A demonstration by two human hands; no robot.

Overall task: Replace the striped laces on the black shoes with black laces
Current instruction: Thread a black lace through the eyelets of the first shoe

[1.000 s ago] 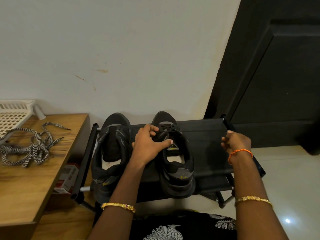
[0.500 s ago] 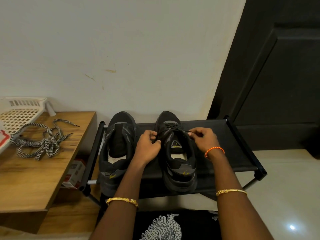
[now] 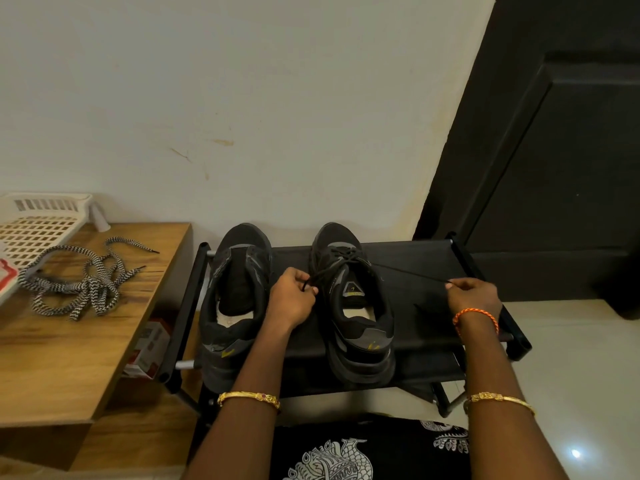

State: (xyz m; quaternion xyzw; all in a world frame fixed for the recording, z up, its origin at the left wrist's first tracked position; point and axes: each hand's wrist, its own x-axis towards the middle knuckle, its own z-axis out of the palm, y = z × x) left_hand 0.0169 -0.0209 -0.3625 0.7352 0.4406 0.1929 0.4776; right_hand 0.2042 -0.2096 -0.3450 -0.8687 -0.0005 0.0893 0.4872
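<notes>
Two black shoes stand toes to the wall on a black rack [image 3: 415, 261]. The right shoe [image 3: 353, 306] carries a black lace [image 3: 341, 258] through its lower eyelets. My left hand [image 3: 294, 299] pinches one end of that lace beside the shoe's left side. My right hand [image 3: 474, 296] pinches the other end, drawn taut far to the right over the rack. The left shoe [image 3: 235, 306] has no lace, its tongue standing up. The striped laces [image 3: 76, 278] lie in a loose heap on the wooden table at left.
A wooden table [image 3: 69, 358] stands left of the rack, with a white perforated plastic tray [image 3: 38, 223] at its back. A red-and-white box [image 3: 149, 344] sits under the table edge. A dark door [image 3: 554, 168] is at right, pale floor below it.
My right hand has pulled its lace end out to the right, stretching the lace taut. My left hand stays at the shoe's left side.
</notes>
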